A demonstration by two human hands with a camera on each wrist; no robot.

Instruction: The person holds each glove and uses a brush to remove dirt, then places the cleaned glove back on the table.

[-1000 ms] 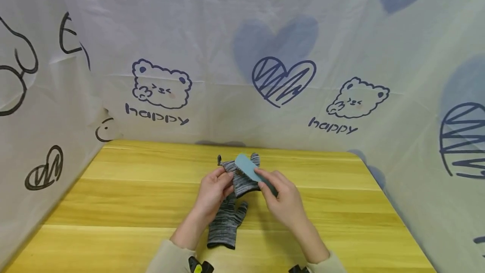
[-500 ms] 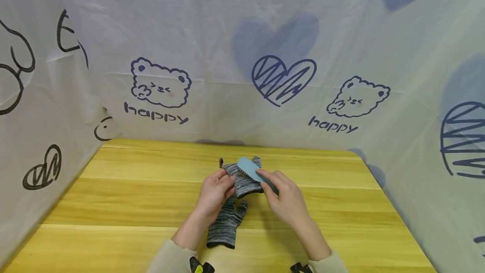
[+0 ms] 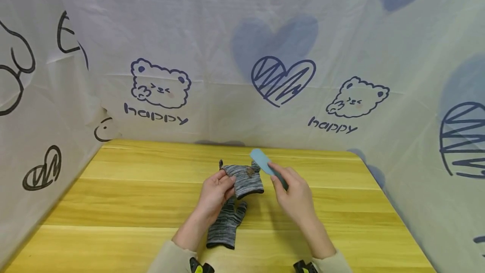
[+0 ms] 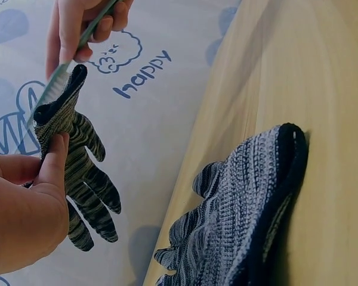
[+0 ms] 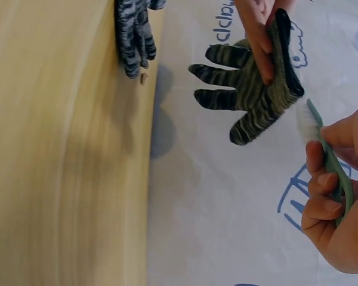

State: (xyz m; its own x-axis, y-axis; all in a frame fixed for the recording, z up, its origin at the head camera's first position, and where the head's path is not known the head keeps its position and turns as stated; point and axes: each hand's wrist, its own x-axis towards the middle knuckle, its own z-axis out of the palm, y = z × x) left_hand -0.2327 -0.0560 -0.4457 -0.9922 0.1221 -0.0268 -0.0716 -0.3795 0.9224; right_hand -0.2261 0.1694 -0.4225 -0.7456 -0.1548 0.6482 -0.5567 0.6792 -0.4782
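My left hand point(image 3: 214, 191) pinches a grey-and-black striped knit glove point(image 3: 242, 181) by its side, up off the table. A brown stain point(image 3: 250, 172) marks the glove's fabric. In the right wrist view the glove's fingers point(image 5: 218, 76) dangle loose. My right hand point(image 3: 294, 191) grips the handle of a blue-green brush point(image 3: 260, 159). White bristles point(image 5: 308, 124) face the glove, with a small gap between them in the right wrist view. A matching second glove point(image 3: 222, 227) lies on the table below, partly behind the raised one.
The wooden table point(image 3: 132, 197) reaches back to a printed cloth backdrop point(image 3: 223, 108), which also hangs along both sides. A small brown bit point(image 5: 144, 78) lies near the table's edge in the right wrist view.
The brush lay over the held glove before; my right hand has drawn it up and to the right, uncovering the brown stain. My left hand and the lower glove stay nearly still.
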